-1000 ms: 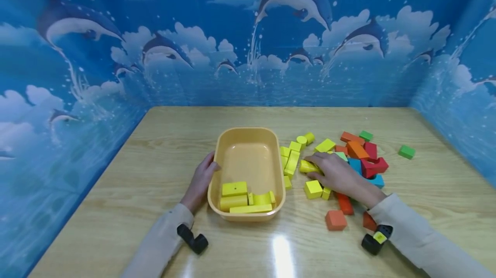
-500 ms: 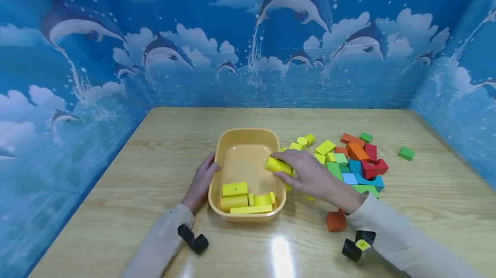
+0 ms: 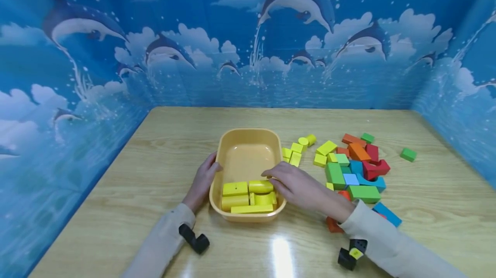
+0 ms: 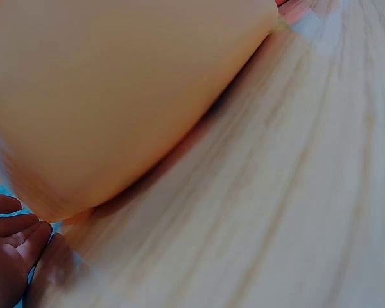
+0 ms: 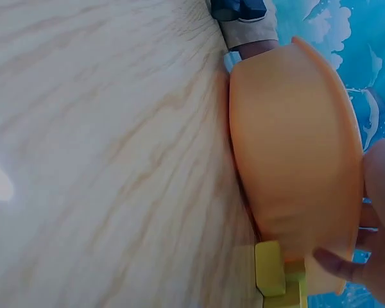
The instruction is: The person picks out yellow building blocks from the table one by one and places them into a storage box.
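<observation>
With twelve o'clock at the far side, the tray (image 3: 248, 155) is sitting on the worktop (image 3: 182, 136), its six o'clock half holding a yellow flat block (image 3: 234, 189), a yellow long bar (image 3: 252, 209), a yellow arch (image 3: 264, 201) and other yellow pieces. The yellow cylinder (image 3: 260, 186) is lying among them, just on the twelve o'clock side of the arch. The right hand (image 3: 295, 184) is hanging over the three o'clock rim, fingers partly bent at the cylinder's near end; whether they are gripping it, I cannot tell. The left hand (image 3: 202, 181) is gripping the nine o'clock rim, thumb over the edge.

The yellow loading is apparently standing part-way: the tray is showing room toward twelve, while loose yellow blocks (image 3: 296, 159) are lying outside around two o'clock. Green, blue, red and orange blocks (image 3: 364, 194) are lying farther out toward three, none showing inside.
</observation>
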Demonstrator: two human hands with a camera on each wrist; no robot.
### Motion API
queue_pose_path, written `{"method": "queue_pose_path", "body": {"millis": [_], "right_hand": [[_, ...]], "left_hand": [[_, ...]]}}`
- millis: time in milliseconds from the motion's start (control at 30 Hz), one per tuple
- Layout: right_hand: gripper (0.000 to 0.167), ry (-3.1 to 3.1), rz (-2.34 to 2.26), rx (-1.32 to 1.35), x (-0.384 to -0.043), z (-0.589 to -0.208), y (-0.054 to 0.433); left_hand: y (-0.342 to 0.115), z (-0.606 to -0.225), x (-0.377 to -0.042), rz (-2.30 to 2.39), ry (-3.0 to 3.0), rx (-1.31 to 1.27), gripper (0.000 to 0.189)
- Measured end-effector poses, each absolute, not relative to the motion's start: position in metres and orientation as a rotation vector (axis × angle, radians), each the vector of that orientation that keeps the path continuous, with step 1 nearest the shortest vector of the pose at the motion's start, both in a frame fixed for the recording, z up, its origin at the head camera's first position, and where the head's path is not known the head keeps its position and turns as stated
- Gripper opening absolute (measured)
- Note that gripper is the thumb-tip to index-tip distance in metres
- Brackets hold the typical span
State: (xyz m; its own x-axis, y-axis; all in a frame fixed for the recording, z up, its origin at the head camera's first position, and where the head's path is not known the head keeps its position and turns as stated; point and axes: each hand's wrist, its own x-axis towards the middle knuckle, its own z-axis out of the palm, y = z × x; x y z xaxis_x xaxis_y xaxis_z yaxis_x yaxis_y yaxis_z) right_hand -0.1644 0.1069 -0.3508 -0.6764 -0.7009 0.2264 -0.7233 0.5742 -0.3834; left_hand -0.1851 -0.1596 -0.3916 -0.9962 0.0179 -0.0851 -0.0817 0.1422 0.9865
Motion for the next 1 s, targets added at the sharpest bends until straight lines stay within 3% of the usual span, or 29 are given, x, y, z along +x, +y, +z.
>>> {"method": "queue_pose_path", "body": {"millis": [233,533,1000], "right_hand": [[0.033,-2.602,0.778,1.124,-0.163,-0.347,0.137],[0.032,-2.964,0.684,0.955,-0.155,-0.361,0.189],[0.04,-2.894,0.747,0.963,-0.155,-0.383,0.196]], "left_hand": [[-0.159,-0.393,-0.185,2.011,2.313,-0.057,0.062],[-0.161,-0.39,-0.185,1.991,2.325,-0.06,0.062],[-0.16,-0.391,-0.186,2.0,2.328,-0.078,0.063]]}}
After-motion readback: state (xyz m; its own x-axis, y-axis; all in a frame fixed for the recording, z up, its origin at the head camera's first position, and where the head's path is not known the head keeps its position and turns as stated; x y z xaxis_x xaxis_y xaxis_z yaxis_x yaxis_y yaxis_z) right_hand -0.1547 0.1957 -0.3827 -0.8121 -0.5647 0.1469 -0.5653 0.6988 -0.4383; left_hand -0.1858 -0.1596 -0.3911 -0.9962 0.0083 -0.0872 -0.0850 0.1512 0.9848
